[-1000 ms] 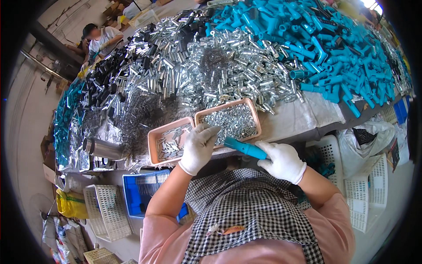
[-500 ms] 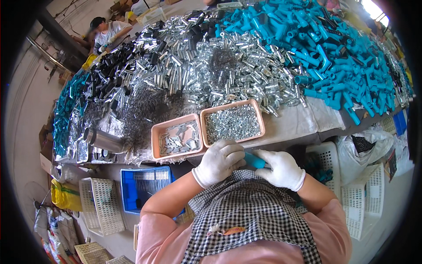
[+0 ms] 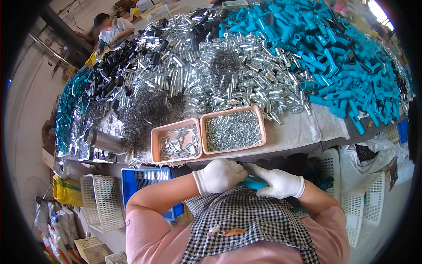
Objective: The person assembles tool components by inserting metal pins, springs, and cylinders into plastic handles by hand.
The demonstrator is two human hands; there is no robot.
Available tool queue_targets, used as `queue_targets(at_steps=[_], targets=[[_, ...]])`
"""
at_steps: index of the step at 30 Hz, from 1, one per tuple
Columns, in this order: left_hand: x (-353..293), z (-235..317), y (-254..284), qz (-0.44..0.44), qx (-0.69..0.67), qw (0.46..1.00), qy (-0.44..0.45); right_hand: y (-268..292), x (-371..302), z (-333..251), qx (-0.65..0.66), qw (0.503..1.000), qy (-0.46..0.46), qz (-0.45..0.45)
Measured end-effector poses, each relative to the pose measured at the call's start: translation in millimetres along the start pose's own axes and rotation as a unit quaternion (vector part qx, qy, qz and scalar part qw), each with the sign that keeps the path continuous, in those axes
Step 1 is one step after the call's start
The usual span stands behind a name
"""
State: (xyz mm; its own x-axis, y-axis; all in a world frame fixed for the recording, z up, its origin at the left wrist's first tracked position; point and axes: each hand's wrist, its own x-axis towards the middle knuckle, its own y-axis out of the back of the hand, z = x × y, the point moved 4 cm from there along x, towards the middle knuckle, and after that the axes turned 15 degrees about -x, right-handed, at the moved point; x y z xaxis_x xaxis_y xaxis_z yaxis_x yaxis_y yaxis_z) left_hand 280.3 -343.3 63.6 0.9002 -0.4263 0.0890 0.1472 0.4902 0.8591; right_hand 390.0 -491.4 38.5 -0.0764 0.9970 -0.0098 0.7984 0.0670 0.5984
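Both hands wear white gloves and meet in front of my checked apron, below the table's near edge. My right hand [image 3: 281, 183] is closed around a teal plastic handle-like part [image 3: 254, 183], whose lower side shows between the gloves. My left hand [image 3: 220, 176] is closed at the part's left end, its fingertips curled out of sight; what they grip is hidden. Just beyond the hands, a pink tray [image 3: 154, 147] holds short silver pins. Touching it on the right, another pink tray [image 3: 263, 132] is filled with tiny metal pieces.
Beyond the trays lie heaps of silver metal sleeves [image 3: 259, 83], dark springs [image 3: 149, 108], black parts [image 3: 107, 70] and teal handles [image 3: 334, 57]. A steel cylinder [image 3: 103, 140] lies at left. Below stand a blue crate [image 3: 127, 189] and white baskets [image 3: 103, 202]. Another person [image 3: 114, 31] works at far left.
My left hand has drawn back from the trays' front edge toward my body. The teal part has dropped lower and sits more covered by my right hand.
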Motion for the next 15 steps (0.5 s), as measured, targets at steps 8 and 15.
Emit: queue_targets(at_steps=[8,15], targets=[[17,-96,37,0.142,-0.004,0.952,0.272,24,-13,18,0.324,0.916,-0.223,0.081],[8,-116,24,0.180,-0.019,0.943,0.279,20,-15,23,0.532,0.811,-0.208,0.128]])
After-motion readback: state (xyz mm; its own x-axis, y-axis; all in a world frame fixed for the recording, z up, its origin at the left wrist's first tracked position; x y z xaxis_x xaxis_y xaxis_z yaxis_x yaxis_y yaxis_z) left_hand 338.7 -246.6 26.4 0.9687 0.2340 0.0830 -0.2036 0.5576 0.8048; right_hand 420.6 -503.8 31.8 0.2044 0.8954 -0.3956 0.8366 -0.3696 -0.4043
